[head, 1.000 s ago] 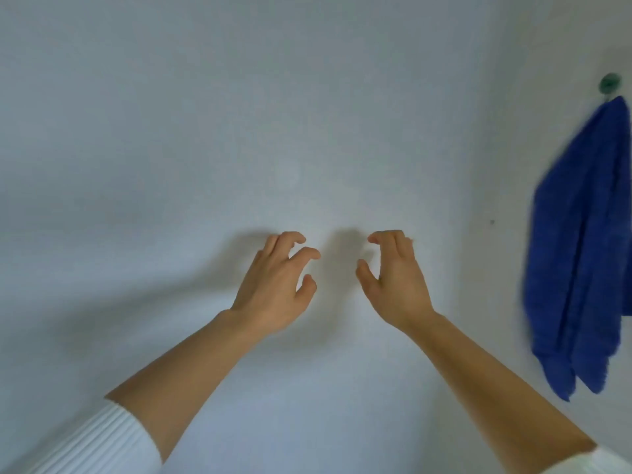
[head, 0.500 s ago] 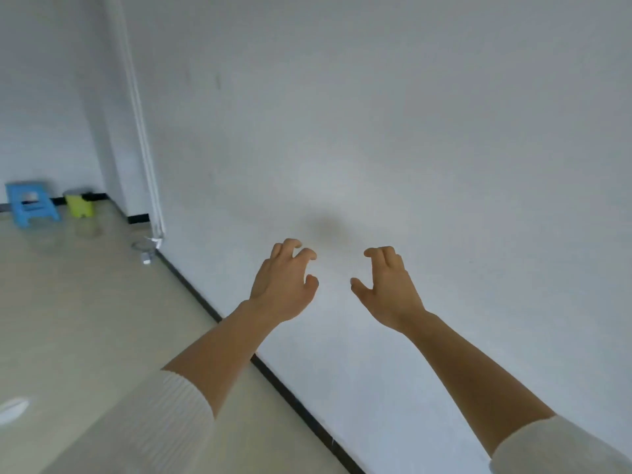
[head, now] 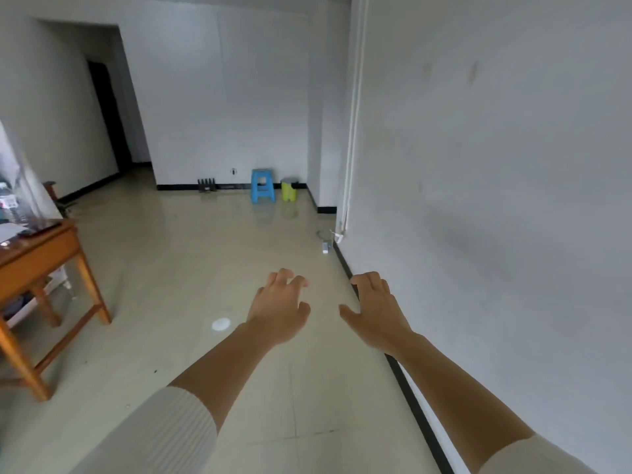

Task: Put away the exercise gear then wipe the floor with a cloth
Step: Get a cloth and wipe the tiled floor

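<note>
Above the glossy beige tiled floor [head: 191,268] I see left hand [head: 278,311] and right hand [head: 376,314] held out, fingers loosely curled, empty; the floor's long axis runs ahead along a matte white wall [head: 496,200].

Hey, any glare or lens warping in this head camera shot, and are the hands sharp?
Head view: a round glare spot sits on the glossy floor, which also mirrors the blue stool; the white pipe bows from wide-angle distortion; left hand and right hand look slightly soft.
</note>
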